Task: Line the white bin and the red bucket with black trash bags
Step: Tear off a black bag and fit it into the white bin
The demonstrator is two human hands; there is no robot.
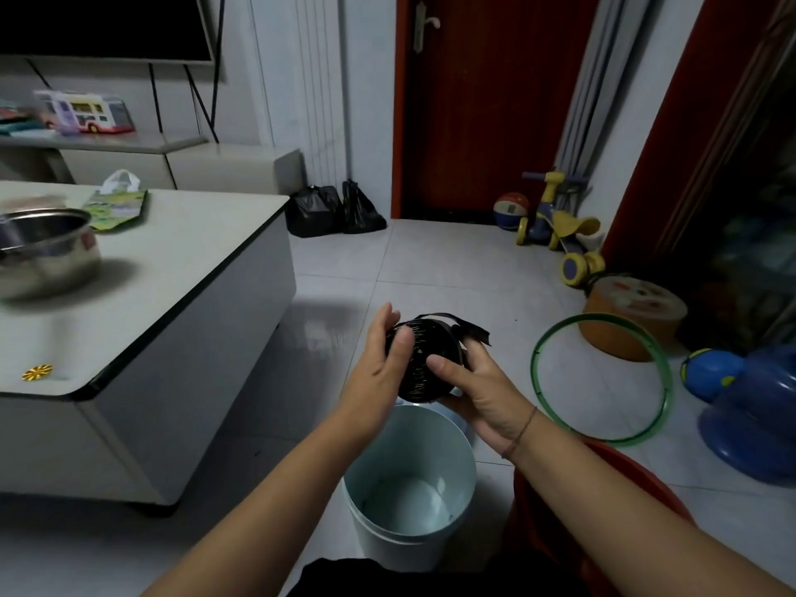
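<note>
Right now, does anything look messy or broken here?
Nothing looks spilled or broken. The roll, held in the left hand and right hand, has a loose end sticking out on top. Toys lie about: a hoop beside the bucket, a trike by the door.

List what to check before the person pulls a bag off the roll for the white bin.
1. Roll of black bags gripped by left hand and right hand: ok.
2. Loose bag end sticking out, free to pull: ok.
3. White bin upright below the roll, mouth open, no liner: ok.
4. Red bucket ready: mostly hidden by the right arm, cannot tell.
5. Tear line between bags: cannot tell.
</note>
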